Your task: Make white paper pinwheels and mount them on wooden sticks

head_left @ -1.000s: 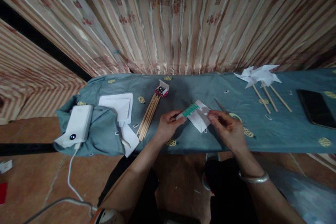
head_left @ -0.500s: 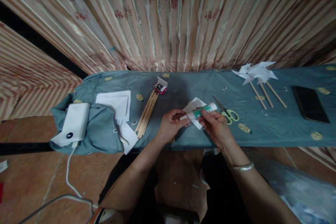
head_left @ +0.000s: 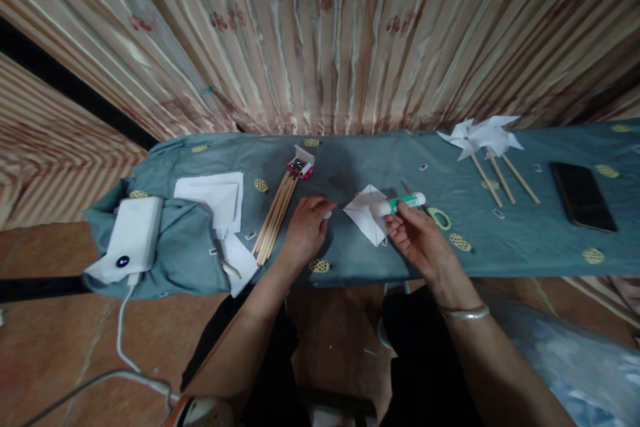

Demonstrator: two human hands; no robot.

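My right hand [head_left: 417, 240] grips a white and green glue stick [head_left: 400, 203], held level just above the right edge of a folded white paper [head_left: 367, 213] that lies on the blue cloth-covered table [head_left: 525, 247]. My left hand [head_left: 306, 227] has drawn away to the left of the paper, its fingers pinched on a small white cap [head_left: 327, 215]. Green-handled scissors [head_left: 434, 212] lie just behind my right hand.
A bundle of wooden sticks [head_left: 276, 217] and a small red box [head_left: 300, 165] lie left of my hands. Farther left are white paper sheets [head_left: 213, 193] and a white power bank [head_left: 131, 237] with a cable. Finished paper pinwheels [head_left: 480, 137] and a black phone [head_left: 580, 195] lie at the right.
The glue stick passed from my left hand to my right hand. My left hand pulled the cap off and moved left, away from the paper. The scissors came into view.
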